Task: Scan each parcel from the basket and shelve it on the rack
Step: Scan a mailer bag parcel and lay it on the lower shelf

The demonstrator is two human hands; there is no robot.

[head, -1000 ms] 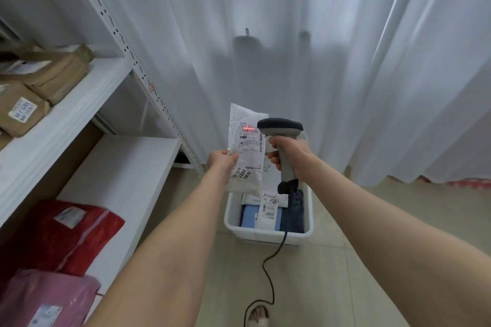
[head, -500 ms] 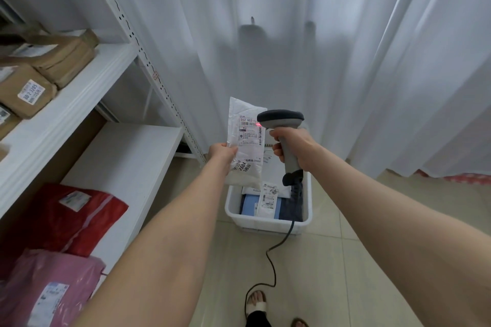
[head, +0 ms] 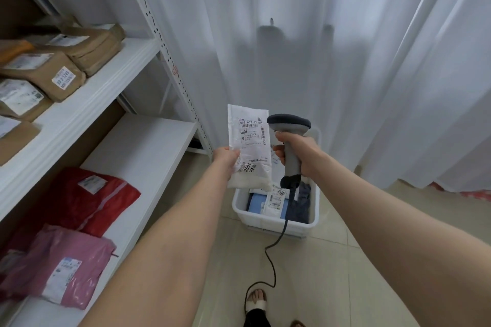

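Parcel [head: 249,146]: white, labelled, upright above the basket [head: 276,223], lower left edge pinched by the left hand [head: 226,162]. Scanner [head: 289,141]: right hand [head: 300,152] curled round its handle, head just right of the label, cable [head: 271,260] trailing to the floor. Basket: more parcels inside. Rack [head: 87,103], left: brown parcels [head: 66,64] above; red [head: 87,199] and pink [head: 58,265] below.

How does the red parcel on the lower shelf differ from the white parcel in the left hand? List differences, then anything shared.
Colour: the red parcel is bright red; the white parcel is pale. Pose: the red parcel lies on the lower shelf; the white parcel is held upright by the left hand. Label: small on the red parcel, covering much of the white parcel's face. Both carry printed labels.
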